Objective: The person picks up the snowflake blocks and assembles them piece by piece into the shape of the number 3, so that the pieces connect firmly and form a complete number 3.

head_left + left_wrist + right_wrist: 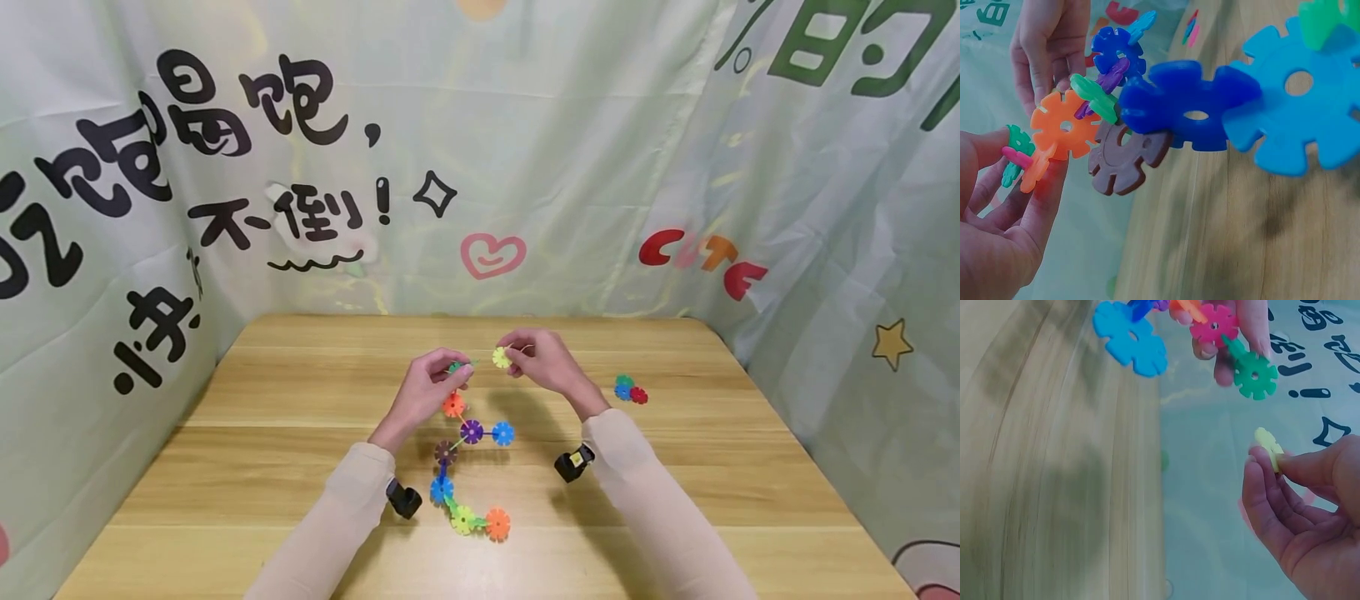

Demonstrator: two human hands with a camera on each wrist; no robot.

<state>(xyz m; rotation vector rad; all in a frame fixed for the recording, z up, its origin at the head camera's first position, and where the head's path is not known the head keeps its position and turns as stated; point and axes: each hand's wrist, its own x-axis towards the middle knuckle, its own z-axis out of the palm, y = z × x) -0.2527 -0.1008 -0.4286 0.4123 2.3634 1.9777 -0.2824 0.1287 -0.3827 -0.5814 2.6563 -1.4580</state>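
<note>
Raised over the table, my left hand (427, 385) grips the upper end of a chain of notched plastic snowflake discs, near an orange disc (1047, 122) and a pink disc (1225, 317). A green disc (1255, 386) sticks out at that end. Below hang a brown disc (1105, 156), dark blue and light blue discs, a yellow-green disc (462, 520) and another orange disc (498, 524). A purple disc (472, 432) leads to a side blue disc (503, 433). My right hand (547, 360) pinches a pale yellow disc (1266, 442) between thumb and fingers, apart from the green disc.
Three loose discs, including a red disc (639, 395), lie close together on the wooden table (720, 500), right of my right hand. A printed cloth (585, 167) hangs behind the table and along its sides.
</note>
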